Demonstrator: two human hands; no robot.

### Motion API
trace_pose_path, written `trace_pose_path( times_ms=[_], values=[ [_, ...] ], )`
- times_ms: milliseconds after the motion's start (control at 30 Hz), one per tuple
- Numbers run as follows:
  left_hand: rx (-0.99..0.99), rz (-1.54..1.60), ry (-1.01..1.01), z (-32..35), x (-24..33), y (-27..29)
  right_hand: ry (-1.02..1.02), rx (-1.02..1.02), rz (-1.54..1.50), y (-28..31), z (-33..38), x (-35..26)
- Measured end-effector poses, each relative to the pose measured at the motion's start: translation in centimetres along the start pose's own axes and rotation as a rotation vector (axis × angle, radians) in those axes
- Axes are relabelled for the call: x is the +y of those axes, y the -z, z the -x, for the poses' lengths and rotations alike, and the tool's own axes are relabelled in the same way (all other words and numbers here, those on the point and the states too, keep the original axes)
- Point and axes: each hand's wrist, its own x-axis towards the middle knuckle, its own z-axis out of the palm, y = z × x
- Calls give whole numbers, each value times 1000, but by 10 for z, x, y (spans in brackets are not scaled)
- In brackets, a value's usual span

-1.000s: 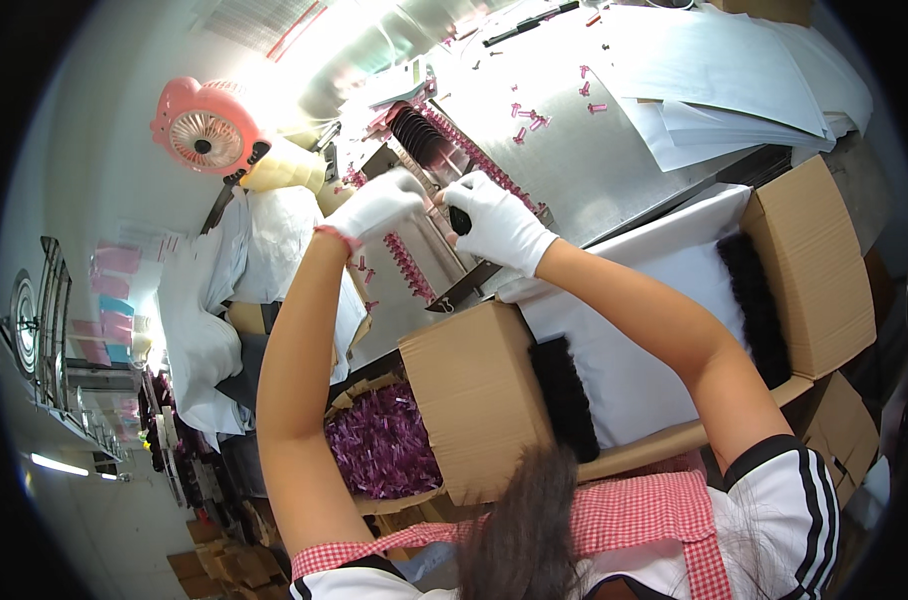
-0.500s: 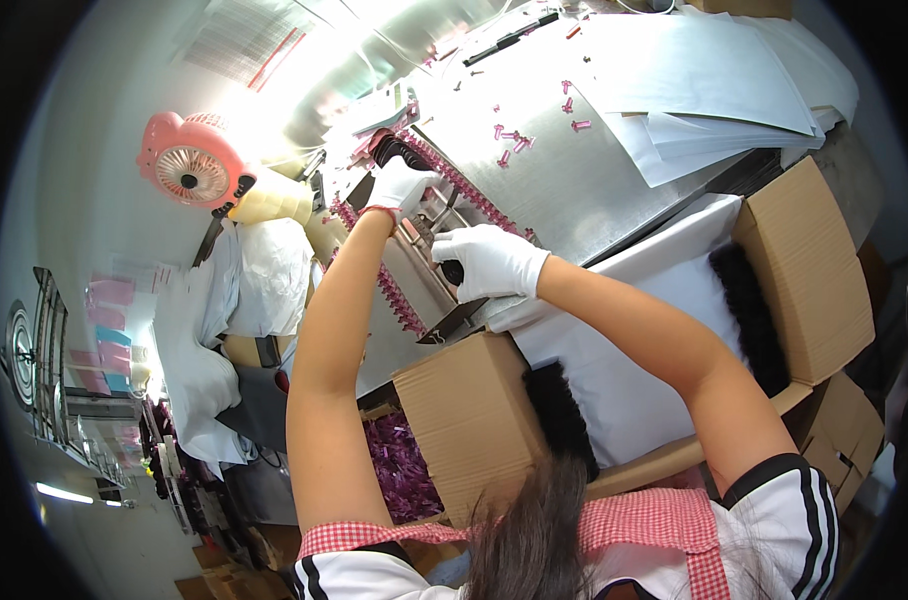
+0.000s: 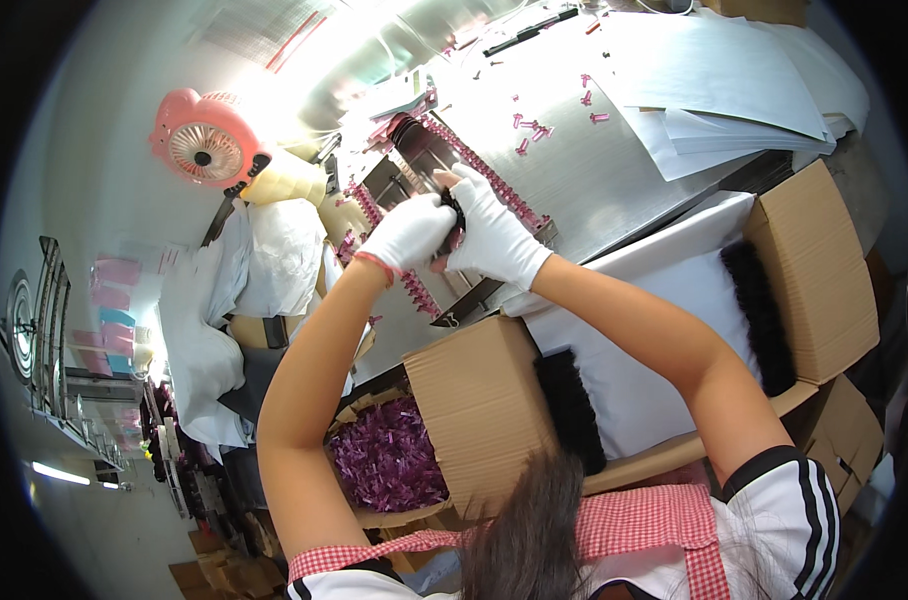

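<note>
White gloves cover both my hands, which meet over a metal frame on the bench. My left hand [image 3: 409, 233] is closed, its fingers against a small black piece [image 3: 454, 208]. My right hand [image 3: 499, 238] curls around the same piece from the other side, thumb and fingertips bent in; its exact kind is mostly hidden. Rows of small pink plastic pieces [image 3: 494, 185] line both long sides of the frame [image 3: 469, 300]. A stack of dark curved pieces [image 3: 406, 128] lies at the frame's far end.
Loose pink pieces [image 3: 534, 130] and white sheets [image 3: 724, 90] lie on the metal bench. Nearer stand a carton of purple plastic pieces [image 3: 389, 455] and a white-lined carton [image 3: 664, 375] with black fuzzy rows. A pink fan [image 3: 206, 140] stands far left.
My left hand has come back from the frame's far end to meet my right hand. My right hand has shifted slightly up and turned, fingers now pointing away.
</note>
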Motion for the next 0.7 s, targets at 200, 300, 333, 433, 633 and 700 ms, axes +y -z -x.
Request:
trace_pose_path(
  times_ms=[200,300,333,433,633,700],
  values=[
    [-224,152,-348,2,-46,34,-81,-256,30,15,3,-1],
    [147,71,271,-49,-89,25,-36,-264,109,20,1,2],
    [364,-253,293,-69,-100,18,-83,-349,134,21,1,2],
    [582,-265,336,-108,-125,10,-130,-535,120,28,1,2],
    [402,-155,389,-130,-85,25,-36,-634,88,30,-2,9],
    [157,40,521,-132,-60,42,-12,-646,59,32,-1,11]
  ],
)
